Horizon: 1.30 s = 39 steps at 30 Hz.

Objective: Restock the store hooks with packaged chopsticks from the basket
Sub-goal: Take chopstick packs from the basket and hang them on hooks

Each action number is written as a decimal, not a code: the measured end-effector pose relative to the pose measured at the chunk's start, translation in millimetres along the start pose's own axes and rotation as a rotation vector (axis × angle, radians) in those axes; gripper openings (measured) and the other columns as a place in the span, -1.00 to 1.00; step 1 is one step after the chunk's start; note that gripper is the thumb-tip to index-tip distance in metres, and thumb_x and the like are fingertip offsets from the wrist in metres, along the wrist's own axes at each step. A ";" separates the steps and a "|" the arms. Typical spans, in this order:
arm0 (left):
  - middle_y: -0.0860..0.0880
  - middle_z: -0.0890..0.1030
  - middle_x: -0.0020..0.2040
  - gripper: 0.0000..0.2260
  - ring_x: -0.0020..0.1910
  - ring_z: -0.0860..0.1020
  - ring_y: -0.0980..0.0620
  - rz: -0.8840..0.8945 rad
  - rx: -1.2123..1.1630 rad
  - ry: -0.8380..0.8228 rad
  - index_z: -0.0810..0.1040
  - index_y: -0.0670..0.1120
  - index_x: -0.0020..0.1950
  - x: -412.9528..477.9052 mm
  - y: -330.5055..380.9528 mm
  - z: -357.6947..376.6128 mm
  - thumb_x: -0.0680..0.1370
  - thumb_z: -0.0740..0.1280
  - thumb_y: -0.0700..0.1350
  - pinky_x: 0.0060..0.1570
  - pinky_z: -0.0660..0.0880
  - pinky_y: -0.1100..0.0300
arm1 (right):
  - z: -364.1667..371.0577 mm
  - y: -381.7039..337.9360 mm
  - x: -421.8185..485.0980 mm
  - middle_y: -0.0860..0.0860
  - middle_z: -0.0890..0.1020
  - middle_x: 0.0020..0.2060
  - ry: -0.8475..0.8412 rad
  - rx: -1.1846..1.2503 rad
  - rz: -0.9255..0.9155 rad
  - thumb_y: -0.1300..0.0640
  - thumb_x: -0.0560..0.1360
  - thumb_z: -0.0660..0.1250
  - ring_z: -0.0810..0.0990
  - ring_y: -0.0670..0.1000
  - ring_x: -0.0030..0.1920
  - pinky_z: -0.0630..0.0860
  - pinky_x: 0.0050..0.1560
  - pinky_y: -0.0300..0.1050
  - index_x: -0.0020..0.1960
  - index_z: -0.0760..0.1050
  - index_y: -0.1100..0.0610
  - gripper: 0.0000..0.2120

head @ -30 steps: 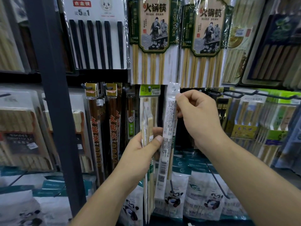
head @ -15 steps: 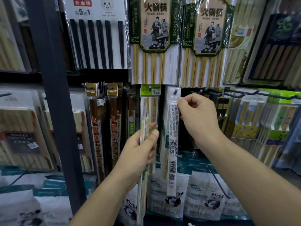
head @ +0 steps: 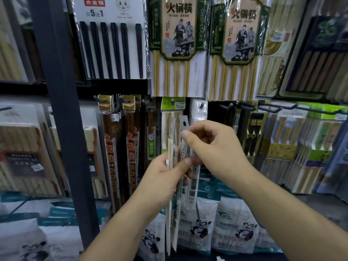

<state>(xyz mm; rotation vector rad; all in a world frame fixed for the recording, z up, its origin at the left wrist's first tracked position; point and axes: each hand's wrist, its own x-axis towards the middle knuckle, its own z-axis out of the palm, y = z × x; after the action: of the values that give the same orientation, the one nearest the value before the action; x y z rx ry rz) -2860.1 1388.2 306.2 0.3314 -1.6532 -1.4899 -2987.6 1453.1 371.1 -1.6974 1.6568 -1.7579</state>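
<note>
My left hand (head: 165, 178) grips a bundle of narrow clear chopstick packs (head: 172, 219) upright in front of the middle hook row. My right hand (head: 214, 147) sits just right of the bundle and pinches the top of one pack (head: 183, 124) between thumb and forefinger. Behind my hands a white-backed chopstick pack (head: 194, 185) hangs from a hook (head: 201, 104), barcode side out. A green-headed pack (head: 173, 104) hangs on the hook to its left. No basket is in view.
A dark steel upright (head: 62, 129) runs down the left. Big bamboo chopstick packs (head: 177, 44) hang above. Bare hooks (head: 227, 106) jut out right of the white pack. Panda-printed bags (head: 235, 223) line the shelf below.
My right hand let go of the pack it hung on the hook, dropped down and left, and now pinches the top of another pack in the bundle. My left hand stayed roughly put.
</note>
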 end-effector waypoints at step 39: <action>-0.12 0.65 -0.19 -0.84 -0.24 0.66 -0.06 -0.084 -0.210 0.020 0.64 -0.19 0.16 2.5 3.4 -0.8 0.66 0.29 -0.25 -0.16 0.67 0.02 | -3.1 9.9 0.6 -0.08 0.63 -0.34 0.164 -0.063 0.008 0.01 0.57 0.41 0.53 -0.22 -0.34 0.47 -0.31 -0.37 -0.20 0.64 0.00 -0.82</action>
<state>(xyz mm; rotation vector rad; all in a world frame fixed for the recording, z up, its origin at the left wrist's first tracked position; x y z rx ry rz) -2859.8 1386.8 310.2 0.3015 -1.4667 -1.7004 -2995.5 1450.9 364.6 -1.6071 1.8012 -1.9067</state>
